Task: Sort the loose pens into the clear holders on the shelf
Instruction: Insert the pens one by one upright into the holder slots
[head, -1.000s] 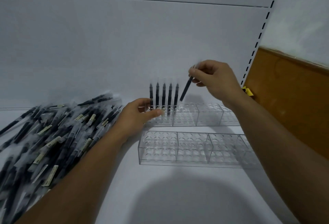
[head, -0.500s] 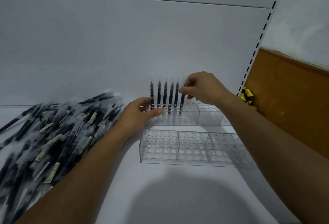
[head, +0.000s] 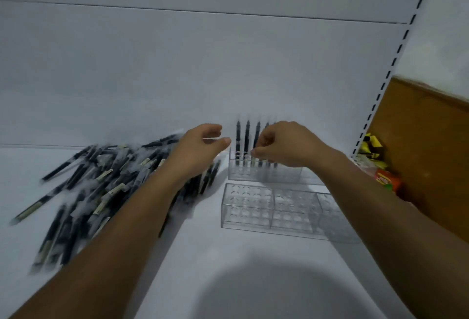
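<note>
Left hand [head: 200, 150], right hand [head: 285, 146]: half-curled.

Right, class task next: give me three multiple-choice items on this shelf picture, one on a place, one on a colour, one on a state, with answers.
1. The loose pens lie where? A) left of the front holder B) right of it C) inside it
2. The upright pens in the rear holder are what colour? A) red B) black C) green
3. The front holder is: A) full of pens B) without pens C) tipped over
Answers: 1 A, they lie left of both holders; 2 B, their barrels are black; 3 B, its holes stand empty.
</note>
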